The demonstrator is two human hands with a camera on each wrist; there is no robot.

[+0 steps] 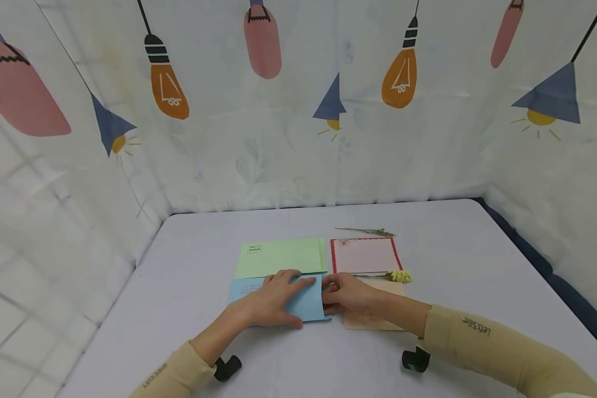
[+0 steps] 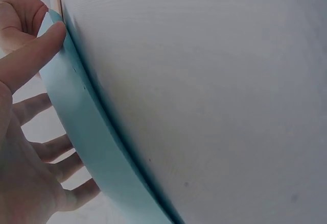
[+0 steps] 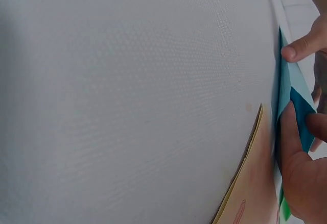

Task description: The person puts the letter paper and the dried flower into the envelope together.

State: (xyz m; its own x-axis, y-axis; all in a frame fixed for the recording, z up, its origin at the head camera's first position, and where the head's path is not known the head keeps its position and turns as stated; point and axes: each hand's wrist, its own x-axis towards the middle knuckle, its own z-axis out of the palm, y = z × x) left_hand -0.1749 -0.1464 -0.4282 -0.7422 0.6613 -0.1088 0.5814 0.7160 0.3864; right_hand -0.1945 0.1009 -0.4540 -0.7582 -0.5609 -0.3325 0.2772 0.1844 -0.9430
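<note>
A blue envelope (image 1: 305, 301) lies flat on the table, its right end gaping. My left hand (image 1: 278, 298) rests on top of it with spread fingers, and in the left wrist view the thumb (image 2: 38, 55) touches its near edge. My right hand (image 1: 350, 294) is at the gaping end, fingers bent round the edge. The right wrist view shows the thumb and a finger of this hand (image 3: 304, 178) at the darker blue inside (image 3: 301, 114). Whether anything lies inside the envelope is hidden.
Behind lies a green envelope (image 1: 281, 258). A red-bordered pink card (image 1: 365, 255), a brown kraft envelope or card (image 1: 373, 321) partly under my right forearm, a yellow dried flower (image 1: 399, 276) and a dried green sprig (image 1: 373, 231) are to the right. A patterned curtain (image 1: 288, 155) hangs behind the table.
</note>
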